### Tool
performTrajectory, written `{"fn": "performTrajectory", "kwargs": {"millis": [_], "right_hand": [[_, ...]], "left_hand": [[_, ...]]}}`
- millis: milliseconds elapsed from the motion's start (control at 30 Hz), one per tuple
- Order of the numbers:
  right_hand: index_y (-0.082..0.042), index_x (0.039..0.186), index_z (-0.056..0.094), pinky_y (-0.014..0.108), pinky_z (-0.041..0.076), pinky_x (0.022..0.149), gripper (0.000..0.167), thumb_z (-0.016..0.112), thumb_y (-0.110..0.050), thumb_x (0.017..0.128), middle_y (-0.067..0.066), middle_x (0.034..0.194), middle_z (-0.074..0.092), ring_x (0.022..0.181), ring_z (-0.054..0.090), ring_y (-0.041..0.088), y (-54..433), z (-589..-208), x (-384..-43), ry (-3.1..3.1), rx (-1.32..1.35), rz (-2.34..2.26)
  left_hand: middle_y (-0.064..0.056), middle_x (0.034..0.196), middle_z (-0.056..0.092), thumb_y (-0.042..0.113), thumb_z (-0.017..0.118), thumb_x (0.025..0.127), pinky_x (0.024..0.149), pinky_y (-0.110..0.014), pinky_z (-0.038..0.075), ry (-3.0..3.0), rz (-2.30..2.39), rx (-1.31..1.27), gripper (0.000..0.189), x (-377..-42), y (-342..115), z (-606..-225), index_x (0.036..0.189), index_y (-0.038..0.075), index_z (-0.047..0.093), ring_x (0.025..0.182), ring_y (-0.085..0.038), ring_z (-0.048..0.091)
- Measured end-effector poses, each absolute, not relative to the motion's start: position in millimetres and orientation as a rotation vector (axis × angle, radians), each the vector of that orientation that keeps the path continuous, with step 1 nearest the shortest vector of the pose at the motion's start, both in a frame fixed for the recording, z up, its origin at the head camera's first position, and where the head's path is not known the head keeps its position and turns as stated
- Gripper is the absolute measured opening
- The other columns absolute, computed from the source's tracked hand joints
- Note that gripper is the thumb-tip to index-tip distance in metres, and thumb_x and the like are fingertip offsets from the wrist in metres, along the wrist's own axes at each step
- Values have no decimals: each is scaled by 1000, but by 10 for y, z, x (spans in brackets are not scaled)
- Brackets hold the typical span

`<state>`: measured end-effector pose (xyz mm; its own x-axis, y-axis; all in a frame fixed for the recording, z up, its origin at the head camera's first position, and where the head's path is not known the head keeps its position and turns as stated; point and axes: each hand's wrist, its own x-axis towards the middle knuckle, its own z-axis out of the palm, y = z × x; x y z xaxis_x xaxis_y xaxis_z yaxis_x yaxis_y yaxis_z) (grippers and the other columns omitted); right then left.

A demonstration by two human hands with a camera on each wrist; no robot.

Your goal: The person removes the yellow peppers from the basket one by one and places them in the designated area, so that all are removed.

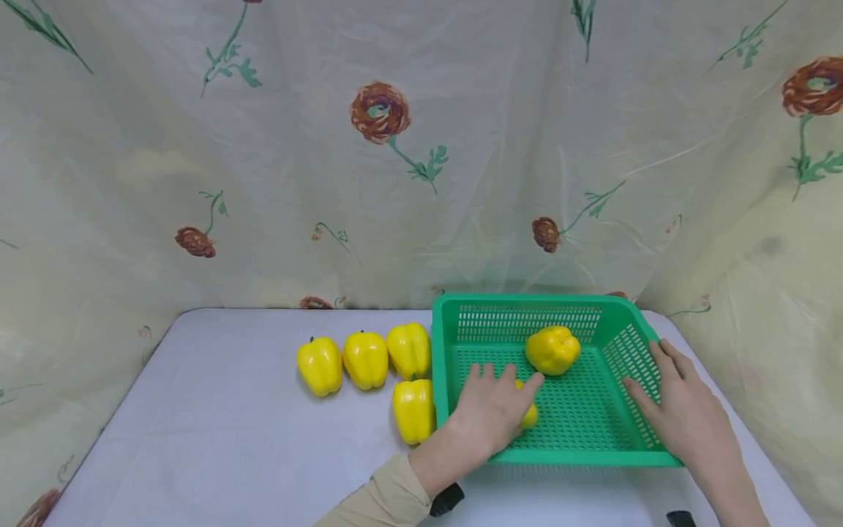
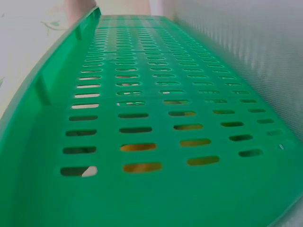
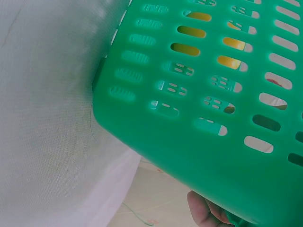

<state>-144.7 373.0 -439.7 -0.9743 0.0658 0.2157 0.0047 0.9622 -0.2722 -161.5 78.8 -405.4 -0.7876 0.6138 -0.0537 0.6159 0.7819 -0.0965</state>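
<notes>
A green plastic basket [image 1: 586, 457] stands on the table, its slotted side filling both wrist views. Inside it, toward the back, lies a yellow bell pepper [image 1: 553, 350]. My left hand [image 1: 490, 406] reaches in over the front rim and holds a second yellow bell pepper [image 1: 529, 416], mostly hidden under palm and thumb. My right hand [image 1: 688, 406] grips the basket's right rim, thumb on the inner side and fingers over the outside. In the right wrist view, fingertips [image 3: 201, 210] show at the rim. Yellow patches appear through the slots.
Left of the basket, several yellow bell peppers [image 1: 365, 360] stand on the white-covered table [image 1: 217, 424]. One pepper [image 1: 413, 411] sits close against the basket's left side. A flowered curtain [image 1: 276, 161] hangs behind the table and along its sides.
</notes>
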Motion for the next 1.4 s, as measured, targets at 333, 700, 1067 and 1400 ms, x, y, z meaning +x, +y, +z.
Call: {"fn": "performTrajectory", "kwargs": {"millis": [333,700,1067,1400], "right_hand": [[10,164,29,82,45,97,82,62,-40,109,42,163,32,132,46,68,3722,-4382,-1449,-2891,-55,410],[11,164,29,82,45,97,81,62,-40,109,42,163,33,133,46,68,3717,-4390,-1437,-2890,-51,415],[11,163,29,82,44,97,81,61,-40,109,42,163,33,133,45,68,3724,-4380,-1446,-2889,-45,407],[11,163,30,82,45,97,81,62,-39,109,42,162,34,132,46,68,3721,-4389,-1438,-2882,-46,402]], "left_hand": [[1,152,63,41,75,101,118,-44,52,2924,-238,969,61,-1628,756,-4058,155,41,46,136,-28,65],[2,155,61,29,85,94,120,-44,50,2910,-343,914,78,-1613,726,-4049,158,44,44,139,-27,62],[0,152,64,33,80,98,119,-46,50,2922,-304,906,69,-1579,642,-3991,159,40,48,134,-29,65],[-2,148,67,47,76,99,120,-48,49,2938,-279,923,66,-1581,566,-3979,159,38,49,135,-31,65]]}}
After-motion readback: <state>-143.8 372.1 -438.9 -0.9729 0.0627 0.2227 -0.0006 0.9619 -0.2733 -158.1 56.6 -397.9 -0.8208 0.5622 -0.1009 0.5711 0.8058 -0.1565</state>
